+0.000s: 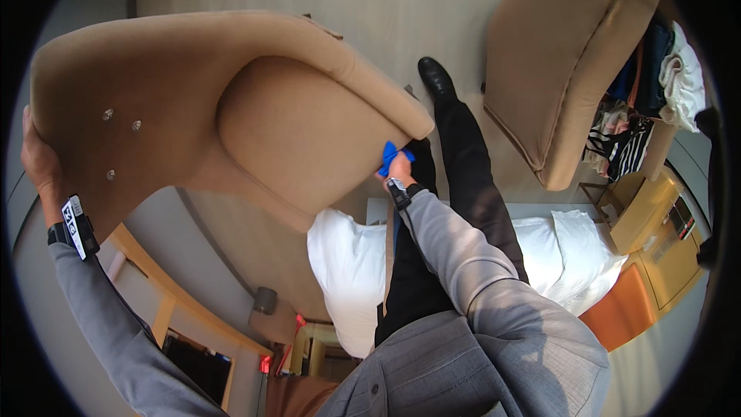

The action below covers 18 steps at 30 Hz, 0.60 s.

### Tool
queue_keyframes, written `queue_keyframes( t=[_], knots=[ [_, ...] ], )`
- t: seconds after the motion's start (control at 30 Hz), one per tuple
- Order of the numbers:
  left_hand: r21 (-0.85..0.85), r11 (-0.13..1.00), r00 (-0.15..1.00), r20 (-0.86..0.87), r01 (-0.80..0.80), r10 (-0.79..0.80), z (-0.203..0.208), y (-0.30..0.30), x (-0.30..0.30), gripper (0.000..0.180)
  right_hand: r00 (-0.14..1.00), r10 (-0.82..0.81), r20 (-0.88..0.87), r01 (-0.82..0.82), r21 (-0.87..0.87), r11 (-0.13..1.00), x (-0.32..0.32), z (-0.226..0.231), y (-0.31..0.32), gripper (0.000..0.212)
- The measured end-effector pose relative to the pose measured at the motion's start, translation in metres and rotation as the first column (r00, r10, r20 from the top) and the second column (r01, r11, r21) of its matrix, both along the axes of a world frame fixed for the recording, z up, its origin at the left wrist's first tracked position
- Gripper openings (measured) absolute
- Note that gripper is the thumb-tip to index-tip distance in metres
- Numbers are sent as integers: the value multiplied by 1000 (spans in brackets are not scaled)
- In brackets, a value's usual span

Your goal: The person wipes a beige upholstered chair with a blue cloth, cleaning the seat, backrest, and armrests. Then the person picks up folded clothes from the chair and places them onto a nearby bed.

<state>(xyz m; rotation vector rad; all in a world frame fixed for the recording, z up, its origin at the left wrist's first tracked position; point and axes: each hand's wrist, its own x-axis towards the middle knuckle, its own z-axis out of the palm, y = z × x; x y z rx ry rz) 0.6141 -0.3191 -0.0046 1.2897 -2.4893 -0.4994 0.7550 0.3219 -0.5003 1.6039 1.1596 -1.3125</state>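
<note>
A tan upholstered armchair with a tall back stands before me, its back toward the far left. Three shiny buttons dot the inside of the backrest. My left hand grips the outer edge of the backrest, its fingers partly hidden round the side. A crumpled blue cloth is bunched in my closed right hand, at the front right corner of the seat by the armrest's end. My right hand is close to my leg.
A second tan armchair stands at the right, with folded clothes beside it. White bedding or bags lie near my legs. Yellow-brown boxes and an orange panel are at lower right. A wood-framed piece sits lower left.
</note>
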Motion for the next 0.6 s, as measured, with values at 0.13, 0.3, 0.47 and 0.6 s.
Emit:
queue_keyframes(
  t=[0.13,0.3,0.47,0.6],
  knots=[
    [-68,998,999,38,16,-14,3,-5,4,68,938,319,132,-238,-423,874,40,52,-6,34],
    [-305,951,968,248,48,31,-5,3,10,68,664,655,-360,-748,-304,590,-36,117,-21,37],
    [-457,881,992,92,123,-91,-25,56,7,70,-338,605,-721,-781,574,247,-157,188,-33,28],
    [-731,650,978,164,210,-132,-47,108,12,77,-726,584,-364,-517,849,-113,-192,194,-38,32]
  ],
)
